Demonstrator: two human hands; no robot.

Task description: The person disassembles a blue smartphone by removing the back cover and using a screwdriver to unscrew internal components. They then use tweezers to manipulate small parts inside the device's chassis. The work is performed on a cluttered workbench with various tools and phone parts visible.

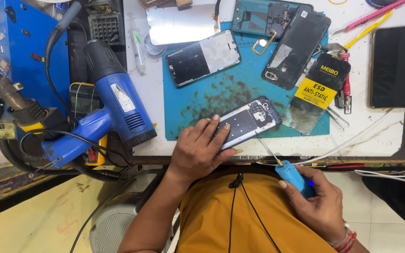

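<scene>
My left hand lies palm down, reaching forward from my body, the wrist straight and the forearm running back toward the lower left. Its fingers are spread and stretched out flat, pressing downward, while the thumb sticks out to the right along the hand's lower edge. My right hand sits lower and closer to my body, pulled back near my waist. It is curled into a loose fist, thumb laid along the top and pointing left, the wrist bent slightly, with a band around it.
</scene>
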